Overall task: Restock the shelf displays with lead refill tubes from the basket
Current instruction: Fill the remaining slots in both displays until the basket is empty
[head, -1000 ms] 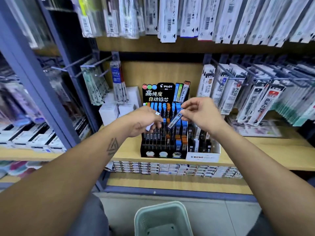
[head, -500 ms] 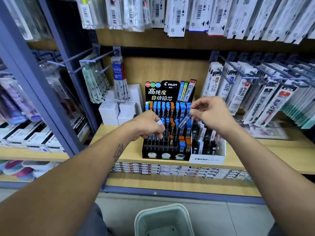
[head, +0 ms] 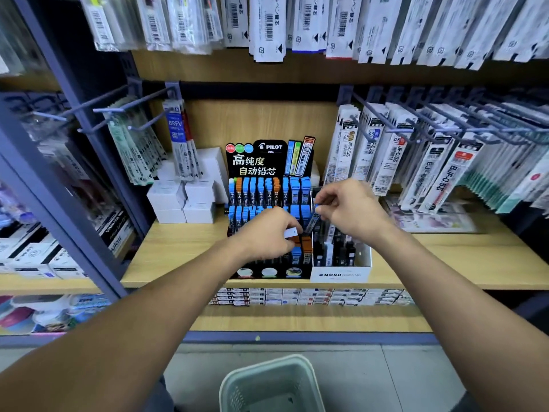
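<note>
A black tiered Pilot display [head: 269,162] stands on the wooden shelf [head: 463,257], packed with blue-capped and orange-capped lead refill tubes. My right hand [head: 346,209] pinches a dark lead tube with a blue cap [head: 312,221] by its top, tilted, at the display's right edge. My left hand [head: 267,233] is curled in front of the lower rows and grips a white-ended tube [head: 290,233]. The pale green basket [head: 269,385] sits low at the bottom centre; what lies inside it is hard to tell.
A white Mono box [head: 340,273] of dark tubes touches the display's right side. White boxes [head: 184,200] are stacked to its left. Pegs with hanging refill packs [head: 416,156] jut out at right and left. Small packs [head: 309,297] line the shelf below.
My right hand has carried the blue-capped tube a little down and right, toward the display's right edge. The left hand stays curled over the lower rows with its tube.
</note>
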Tool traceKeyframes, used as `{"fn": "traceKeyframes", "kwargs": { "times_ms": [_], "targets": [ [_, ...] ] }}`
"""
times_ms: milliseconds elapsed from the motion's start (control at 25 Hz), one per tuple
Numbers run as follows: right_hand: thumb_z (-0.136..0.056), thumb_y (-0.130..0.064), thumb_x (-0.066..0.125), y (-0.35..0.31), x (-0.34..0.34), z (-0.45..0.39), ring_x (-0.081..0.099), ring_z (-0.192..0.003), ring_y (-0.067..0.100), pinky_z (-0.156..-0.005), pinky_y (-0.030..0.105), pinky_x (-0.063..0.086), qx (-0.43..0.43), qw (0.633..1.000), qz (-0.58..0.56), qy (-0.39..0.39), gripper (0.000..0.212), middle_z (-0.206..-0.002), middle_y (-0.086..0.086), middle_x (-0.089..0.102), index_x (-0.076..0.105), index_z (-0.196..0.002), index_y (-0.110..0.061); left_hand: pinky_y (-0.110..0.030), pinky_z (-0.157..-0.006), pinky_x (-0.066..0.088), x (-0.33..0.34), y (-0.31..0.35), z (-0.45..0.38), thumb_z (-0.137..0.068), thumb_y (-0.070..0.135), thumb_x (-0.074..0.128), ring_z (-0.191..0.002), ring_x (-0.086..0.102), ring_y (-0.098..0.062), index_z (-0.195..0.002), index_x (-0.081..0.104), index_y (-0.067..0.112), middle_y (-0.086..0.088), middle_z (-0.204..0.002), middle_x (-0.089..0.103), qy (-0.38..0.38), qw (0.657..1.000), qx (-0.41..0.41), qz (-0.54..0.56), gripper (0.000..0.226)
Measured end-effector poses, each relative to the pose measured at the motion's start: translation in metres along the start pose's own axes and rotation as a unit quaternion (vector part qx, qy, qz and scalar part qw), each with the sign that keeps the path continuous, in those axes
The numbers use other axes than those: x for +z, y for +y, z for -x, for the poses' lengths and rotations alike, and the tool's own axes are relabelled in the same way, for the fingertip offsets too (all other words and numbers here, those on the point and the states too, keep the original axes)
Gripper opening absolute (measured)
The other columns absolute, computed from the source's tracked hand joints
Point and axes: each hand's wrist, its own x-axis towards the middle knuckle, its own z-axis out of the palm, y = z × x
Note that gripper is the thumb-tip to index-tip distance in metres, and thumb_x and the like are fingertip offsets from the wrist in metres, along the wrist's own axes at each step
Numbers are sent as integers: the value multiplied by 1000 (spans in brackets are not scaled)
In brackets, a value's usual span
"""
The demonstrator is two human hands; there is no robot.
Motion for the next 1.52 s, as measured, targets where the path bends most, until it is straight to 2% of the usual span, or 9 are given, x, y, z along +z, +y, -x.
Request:
{"fn": "traceKeyframes", "kwargs": {
  "times_ms": [160, 360, 440, 560, 640, 720, 920, 1240, 1520],
  "targets": [
    [-90, -15, 75, 1, 2, 3, 66, -74, 8, -72, 22, 50, -5, 1000, -3, -10, 8, -73, -13, 66, 74, -94, -22, -21, -77, 53, -3, -1, 0, -88, 7, 65, -91, 64, -12, -121, 71, 19, 1, -136, 62, 10, 1000, -18, 7, 36],
    [-88, -14, 76, 4, 0, 3, 68, -74, 6, -66, 16, 47, 1, 1000, -19, -21, 10, -71, -16, 66, 74, -90, -23, -10, -43, 35, -6, -2, 2, -89, 3, 63, -47, 53, 3, -121, 71, 16, -3, -138, 61, 10, 999, -31, 26, 36],
    [-89, -14, 76, 5, 0, 4, 67, -72, 5, -65, 16, 46, 2, 1000, -13, -18, 9, -71, -16, 64, 74, -91, -23, -7, -37, 30, -8, 1, 3, -89, 2, 62, -46, 55, 5, -122, 70, 15, -4, -137, 61, 13, 999, -34, 30, 37],
    [-89, -15, 76, 3, 0, 4, 67, -77, 9, -73, 20, 48, -12, 1000, 5, -25, 8, -71, -17, 63, 76, -94, -22, -5, -38, 31, -9, 4, 5, -89, 1, 62, -81, 69, -15, -123, 70, 16, -5, -141, 59, 8, 999, -33, 28, 37],
    [-88, -15, 77, 1, -3, 5, 67, -77, 9, -74, 23, 52, -16, 999, 6, -40, 8, -71, -16, 63, 76, -93, -22, -6, -40, 31, -8, 4, 5, -89, -1, 61, -71, 66, -1, -121, 69, 17, -5, -143, 57, 3, 999, -28, 40, 38],
    [-88, -15, 77, 2, -4, 4, 67, -75, 9, -75, 26, 55, -22, 999, 7, -33, 8, -71, -16, 64, 76, -91, -22, -6, -45, 33, -5, 1, 4, -88, -3, 60, -81, 68, -1, -115, 67, 20, -5, -141, 58, -7, 997, -25, 69, 36],
    [-89, -15, 75, 3, 0, 4, 68, -81, 13, -81, 28, 56, -16, 1000, 12, -4, 8, -75, -10, 65, 76, -93, -21, -17, -38, 32, -1, -2, 1, -85, -6, 58, -38, 43, -1, -102, 58, 16, -18, -112, 70, -3, 993, -29, 115, 28],
    [-87, -17, 77, 0, 1, 4, 65, -80, 11, -75, 22, 47, -21, 999, 33, -36, 8, -78, -11, 65, 76, -94, -22, -18, -40, 32, -1, -4, 1, -83, -4, 59, -36, 44, 2, -103, 59, 15, -14, -96, 70, 15, 993, -37, 110, 27],
    [-92, -16, 69, 9, 29, 7, 66, -96, 23, -83, 31, 54, -29, 989, 102, -102, 18, -106, 2, 72, 77, -106, -24, -20, -39, 32, -1, -4, -1, -82, -3, 60, -36, 43, 0, -101, 59, 16, -14, -101, 71, 21, 993, -37, 106, 27]
  ]
}}
